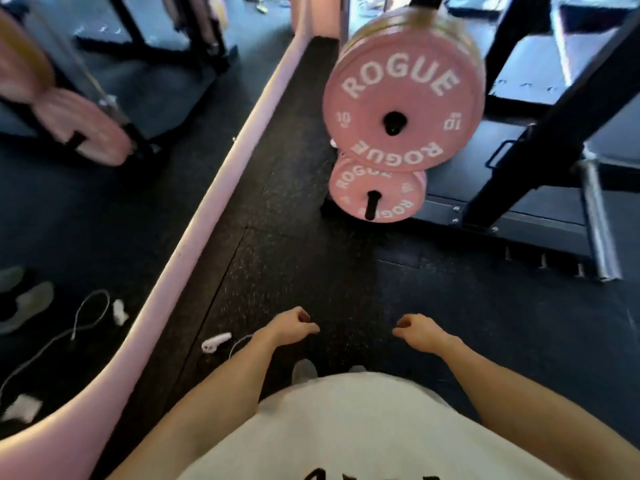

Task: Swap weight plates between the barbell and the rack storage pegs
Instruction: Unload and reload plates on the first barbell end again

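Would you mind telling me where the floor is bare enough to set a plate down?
The dark rubber floor is bare between the pink divider, the smaller pink plate and both hands. Right of the right hand it stays bare up to the platform edge. Left of the divider it is crowded: shoes and a cable.

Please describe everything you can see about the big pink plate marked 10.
The big pink plate is a round disc with a matte, rubber-like face. White letters read ROGUE at top and, inverted, at bottom, with 10 on each side. It hangs upright on a dark peg through its centre hole, outermost in a stack, more plates behind it. A smaller pink plate hangs just below. No hand touches it.
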### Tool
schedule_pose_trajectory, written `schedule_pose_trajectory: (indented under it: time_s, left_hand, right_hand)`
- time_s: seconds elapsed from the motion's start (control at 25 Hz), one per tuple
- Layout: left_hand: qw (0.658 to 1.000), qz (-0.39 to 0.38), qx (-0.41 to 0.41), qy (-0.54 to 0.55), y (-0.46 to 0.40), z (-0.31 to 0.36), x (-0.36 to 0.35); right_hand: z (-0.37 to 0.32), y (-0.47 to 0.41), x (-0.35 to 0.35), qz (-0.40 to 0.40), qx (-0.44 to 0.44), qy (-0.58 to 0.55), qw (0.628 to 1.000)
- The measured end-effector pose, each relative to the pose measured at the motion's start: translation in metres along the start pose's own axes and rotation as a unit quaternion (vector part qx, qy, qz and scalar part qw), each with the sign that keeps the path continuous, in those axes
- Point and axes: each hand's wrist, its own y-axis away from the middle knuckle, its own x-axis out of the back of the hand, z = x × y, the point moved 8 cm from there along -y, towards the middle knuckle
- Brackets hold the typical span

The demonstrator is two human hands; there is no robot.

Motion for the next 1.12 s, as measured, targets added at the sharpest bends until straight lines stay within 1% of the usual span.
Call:
schedule_pose_trajectory:
  time_s: [0.16, 0.28, 0.44, 0.6, 0.72, 0.8, 0.92, 1.04, 1.12]
  left_hand:
    - [0.999, -0.017, -0.037, -0.015, -0.018, 0.033, 0.05]
    - [0.997, 0.017, -0.075, -0.021, -0.023, 0.08, 0.092]
    - [0.985, 0.081, -0.149, -0.011, -0.028, 0.165, 0.155]
    - [0.968, 0.122, -0.22, 0.01, -0.017, 0.266, 0.218]
    - [0.949, 0.168, -0.268, 0.018, 0.003, 0.335, 0.267]
    - [0.93, 0.216, -0.295, 0.022, 0.019, 0.378, 0.305]
    - [0.898, 0.285, -0.334, 0.026, 0.051, 0.433, 0.361]
    - [0.867, 0.335, -0.365, 0.048, 0.082, 0.482, 0.411]
    - [0.838, 0.372, -0.395, 0.061, 0.1, 0.514, 0.445]
  right_hand:
    - [-0.026, -0.004, 0.015, 0.034, -0.01, -0.076, 0.997]
    - [-0.052, -0.008, 0.059, 0.079, 0.001, -0.104, 0.991]
    - [-0.084, -0.008, 0.16, 0.178, 0.044, -0.112, 0.977]
    - [-0.115, -0.001, 0.275, 0.24, 0.079, -0.103, 0.962]
    - [-0.135, 0.01, 0.351, 0.277, 0.102, -0.093, 0.951]
    - [-0.149, 0.025, 0.404, 0.317, 0.127, -0.075, 0.937]
    - [-0.178, 0.054, 0.481, 0.38, 0.172, -0.065, 0.906]
    - [-0.206, 0.08, 0.55, 0.443, 0.204, -0.061, 0.871]
    - [-0.226, 0.097, 0.592, 0.48, 0.226, -0.072, 0.845]
